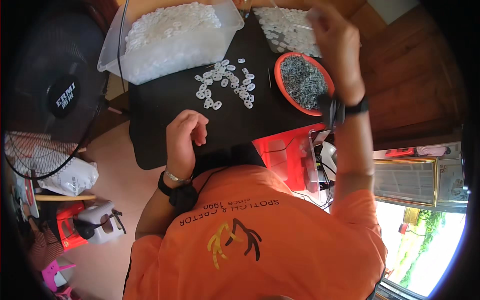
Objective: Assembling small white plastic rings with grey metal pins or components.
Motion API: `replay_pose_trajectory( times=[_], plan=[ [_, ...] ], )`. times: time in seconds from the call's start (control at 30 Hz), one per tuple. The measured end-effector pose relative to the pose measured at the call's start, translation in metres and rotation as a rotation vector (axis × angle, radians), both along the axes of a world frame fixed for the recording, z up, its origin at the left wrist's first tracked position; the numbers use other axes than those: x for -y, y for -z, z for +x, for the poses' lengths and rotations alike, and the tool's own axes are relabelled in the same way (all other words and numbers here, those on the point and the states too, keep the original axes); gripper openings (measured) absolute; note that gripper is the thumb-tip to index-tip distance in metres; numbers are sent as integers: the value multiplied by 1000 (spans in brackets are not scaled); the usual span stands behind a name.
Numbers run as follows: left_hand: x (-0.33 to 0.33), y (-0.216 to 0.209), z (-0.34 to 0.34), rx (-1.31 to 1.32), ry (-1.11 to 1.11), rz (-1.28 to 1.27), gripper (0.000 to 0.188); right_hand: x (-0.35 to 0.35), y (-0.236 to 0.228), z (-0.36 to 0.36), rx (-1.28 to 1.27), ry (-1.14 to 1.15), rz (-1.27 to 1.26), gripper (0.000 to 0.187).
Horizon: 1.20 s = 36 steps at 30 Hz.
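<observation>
A black table stands at twelve o'clock, with a dark fan at ten. Pale pinkish floor spreads at eight, where a red stool sits farther out. Brown wood panelling fills two o'clock; at three is a gold-framed pane. Strong daylight floods in at four through an opening, perhaps a door or window, with greenery outside.

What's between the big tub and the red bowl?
In the head view, loose white pieces lie on the black table between the tub and the bowl.
</observation>
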State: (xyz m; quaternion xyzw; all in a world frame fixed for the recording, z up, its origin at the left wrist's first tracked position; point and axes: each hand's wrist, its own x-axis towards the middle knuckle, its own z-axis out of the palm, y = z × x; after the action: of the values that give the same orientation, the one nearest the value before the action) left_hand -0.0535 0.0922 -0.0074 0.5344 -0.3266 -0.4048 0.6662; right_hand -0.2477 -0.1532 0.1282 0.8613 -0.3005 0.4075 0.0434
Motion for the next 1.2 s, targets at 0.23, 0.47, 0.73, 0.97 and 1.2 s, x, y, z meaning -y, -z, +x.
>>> replay_pose_trajectory(
  times=[0.23, 0.47, 0.73, 0.97, 1.2],
  plan=[
    [2, 5, -2, -101, 68, 38, 25, 29, 6, 13, -15, 49, -108, 18],
    [2, 6, 1, -132, 121, 50, 25, -58, 104, 52, -459, -163, 240, 11],
    [0, 6, 0, -134, 132, 48, 24, -62, 118, 70, -579, -52, 304, 14],
    [0, 7, 0, -141, 143, 50, 23, -52, 122, 71, -410, -150, 371, 11],
    [3, 6, -3, -110, 148, 70, 23, -50, 116, 73, -458, -241, 400, 12]
  ],
)
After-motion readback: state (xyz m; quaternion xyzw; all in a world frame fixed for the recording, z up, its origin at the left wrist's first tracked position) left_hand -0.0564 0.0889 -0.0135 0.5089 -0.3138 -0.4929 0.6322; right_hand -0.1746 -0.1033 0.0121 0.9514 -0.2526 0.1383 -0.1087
